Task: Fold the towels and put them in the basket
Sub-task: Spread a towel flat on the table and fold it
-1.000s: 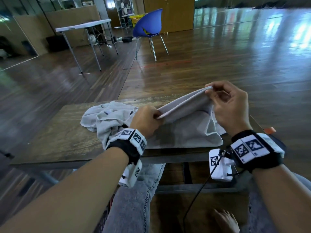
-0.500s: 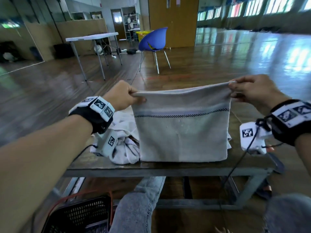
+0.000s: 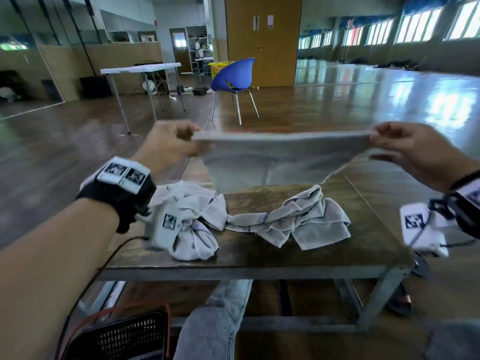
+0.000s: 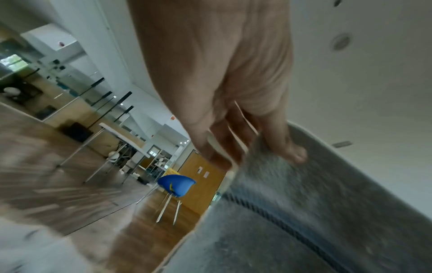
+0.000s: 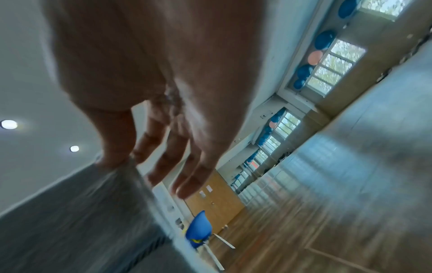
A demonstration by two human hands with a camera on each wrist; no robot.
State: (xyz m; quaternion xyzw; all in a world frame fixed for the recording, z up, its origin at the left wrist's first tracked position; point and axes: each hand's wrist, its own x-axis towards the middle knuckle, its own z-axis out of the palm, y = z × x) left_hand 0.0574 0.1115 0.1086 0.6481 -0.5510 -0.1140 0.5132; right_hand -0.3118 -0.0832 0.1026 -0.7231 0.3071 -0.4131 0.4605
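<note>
- Left hand (image 3: 171, 141): raised above the far left part of the table, forearm reaching forward from lower left, black wrist strap with white marker blocks. Fingers curled; thumb and fingers pinch the upper left corner of the held towel. In the left wrist view the fingers (image 4: 290, 147) press onto the cloth at its top edge.
- Right hand (image 3: 413, 152): raised at the same height, well apart from the left, back of the hand turned up. Thumb and forefinger pinch the upper right corner of the same towel; in the right wrist view the other fingers (image 5: 191, 182) hang loosely extended, off the cloth.
- Pale grey rectangular towel with a dark checked stripe (image 3: 272, 162): stretched taut between both hands, top edge level, body hanging down, blurred; lower edge clear of the tabletop.
- Crumpled grey towel with a checked stripe (image 3: 298, 219): lying on the table beneath the held one, toward the right.
- Crumpled white towels in a heap (image 3: 197, 219): on the table's left part, touching the grey crumpled towel.
- Dark wooden table on a grey metal frame (image 3: 259, 258): directly before the person.
- Black perforated plastic basket with an orange-red handle (image 3: 122, 336): on the floor at lower left, below the table edge, beside a jeans-clad knee (image 3: 220, 318).
- Blue shell chair on metal legs (image 3: 235, 76): standing on the wooden floor beyond the table.
</note>
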